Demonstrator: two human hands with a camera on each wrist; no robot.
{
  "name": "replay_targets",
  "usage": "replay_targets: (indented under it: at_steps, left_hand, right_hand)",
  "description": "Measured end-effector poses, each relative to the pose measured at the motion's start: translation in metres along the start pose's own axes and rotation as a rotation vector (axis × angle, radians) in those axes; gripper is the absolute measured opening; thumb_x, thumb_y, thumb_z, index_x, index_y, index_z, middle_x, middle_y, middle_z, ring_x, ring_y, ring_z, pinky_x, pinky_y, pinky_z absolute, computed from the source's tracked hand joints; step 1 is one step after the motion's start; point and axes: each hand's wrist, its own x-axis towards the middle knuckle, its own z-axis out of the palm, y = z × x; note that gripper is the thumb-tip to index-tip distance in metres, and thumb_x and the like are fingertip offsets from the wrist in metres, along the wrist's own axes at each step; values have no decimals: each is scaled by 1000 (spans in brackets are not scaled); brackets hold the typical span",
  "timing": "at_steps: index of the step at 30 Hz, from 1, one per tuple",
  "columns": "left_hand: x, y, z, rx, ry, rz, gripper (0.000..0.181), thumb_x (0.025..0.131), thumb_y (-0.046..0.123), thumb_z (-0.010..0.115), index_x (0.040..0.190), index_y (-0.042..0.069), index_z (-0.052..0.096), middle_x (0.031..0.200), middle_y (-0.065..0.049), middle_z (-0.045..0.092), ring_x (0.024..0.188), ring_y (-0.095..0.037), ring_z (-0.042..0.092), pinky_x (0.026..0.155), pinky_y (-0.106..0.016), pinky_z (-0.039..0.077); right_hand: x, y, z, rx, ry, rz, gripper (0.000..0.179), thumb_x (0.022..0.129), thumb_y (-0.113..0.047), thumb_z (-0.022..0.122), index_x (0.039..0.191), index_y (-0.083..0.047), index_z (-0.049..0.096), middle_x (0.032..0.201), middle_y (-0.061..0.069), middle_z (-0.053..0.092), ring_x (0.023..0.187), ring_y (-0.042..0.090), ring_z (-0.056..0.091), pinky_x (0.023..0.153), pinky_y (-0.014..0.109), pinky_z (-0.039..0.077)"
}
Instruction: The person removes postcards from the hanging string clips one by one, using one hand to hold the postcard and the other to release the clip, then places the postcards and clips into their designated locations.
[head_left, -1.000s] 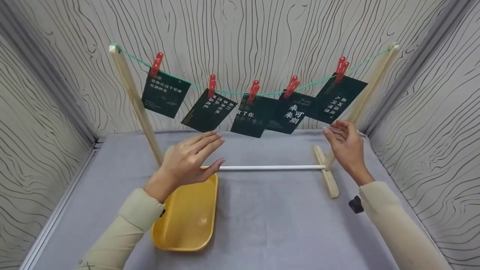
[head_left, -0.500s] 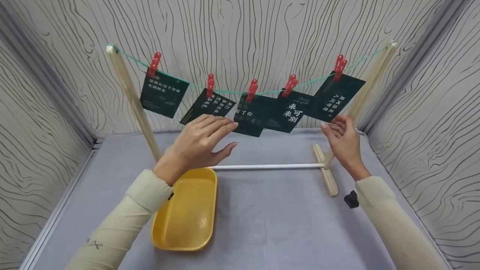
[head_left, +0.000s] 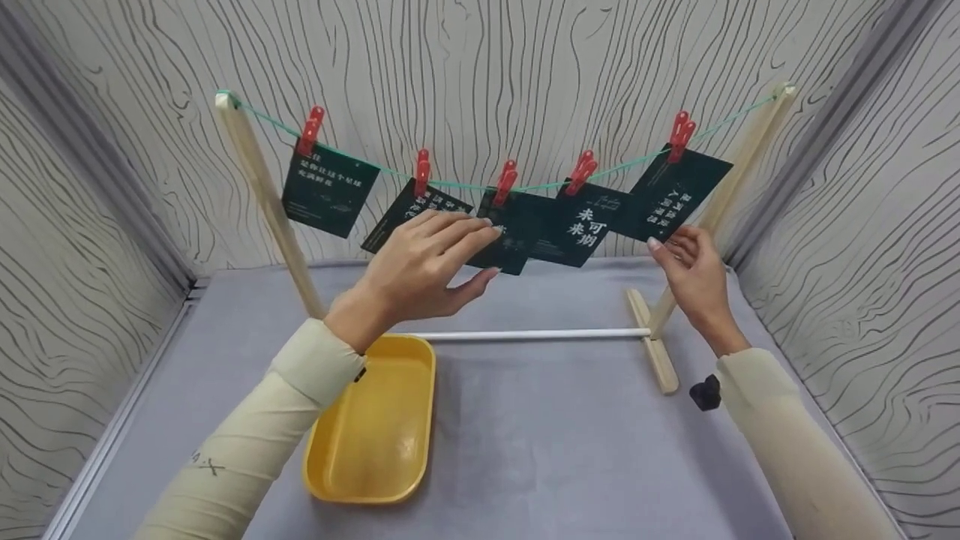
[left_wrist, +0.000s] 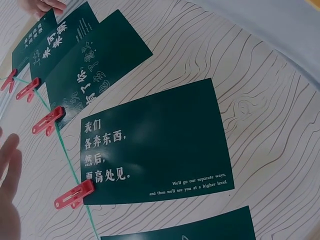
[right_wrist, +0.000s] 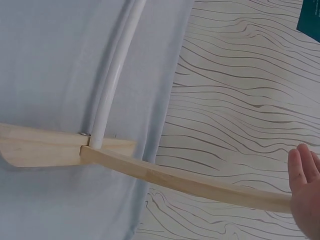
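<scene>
Several dark green cards with white writing hang from a green string, each under a red clothespin (head_left: 507, 180). My left hand (head_left: 420, 262) is raised in front of the second card (left_wrist: 155, 145) and the middle card (head_left: 517, 251), covering parts of both in the head view. Its fingers are loosely bent, with nothing held between fingers and thumb. My right hand (head_left: 694, 281) is at the lower corner of the rightmost card (head_left: 679, 191), fingers relaxed and thumb tip beside that corner. Whether it touches the card I cannot tell. Fingers (right_wrist: 297, 170) of this hand look fairly straight in the right wrist view.
Two wooden posts (head_left: 259, 187) hold up the string, joined low down by a white rod (head_left: 525, 334). A wooden foot (head_left: 660, 364) supports the right post. On the grey cloth, a yellow tray (head_left: 429, 420) lies below my left forearm. Wood-patterned walls (head_left: 480, 67) surround the table.
My left hand has moved up and to the right, from below the second card to in front of the second and middle cards. My right hand has stayed near the rightmost card's corner.
</scene>
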Motion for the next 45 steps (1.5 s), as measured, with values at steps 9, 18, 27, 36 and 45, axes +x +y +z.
replay_targets:
  at_steps: [9,18,27,36,45]
  left_hand:
    - [13,0,6,25,-4,-16,35,97,33,72,122,8,72,113,-8,79,101,-26,73,90,-37,64]
    - [31,3,12,46,-62,-47,36,100,34,67,125,9,71,120,-8,76,112,-27,70,98,-41,59]
    - [44,0,12,57,-126,-109,40,103,38,62,131,11,67,135,-13,68,123,-30,63,105,-43,56]
    - [51,-1,12,63,-179,-132,44,103,40,60,136,11,63,136,-13,66,125,-31,63,105,-45,57]
    - [61,0,17,66,-196,-142,45,103,39,61,138,10,63,139,-13,65,126,-31,63,107,-45,55]
  right_hand:
    - [2,-5,-1,106,-28,58,51,103,-34,66,141,-8,44,119,-11,62,110,-3,64,93,7,52]
    - [1,-10,2,141,-32,40,45,102,-39,68,136,-13,52,121,-11,65,112,1,67,94,10,55]
    - [3,-15,5,330,0,25,45,100,-31,73,136,-10,57,124,-3,69,110,6,71,96,21,60]
    - [3,-16,8,453,30,16,37,99,-21,74,131,-9,60,118,-3,73,105,7,74,93,23,61]
    - [3,-16,5,528,28,28,37,97,-19,76,128,-6,60,113,2,72,98,11,75,88,26,63]
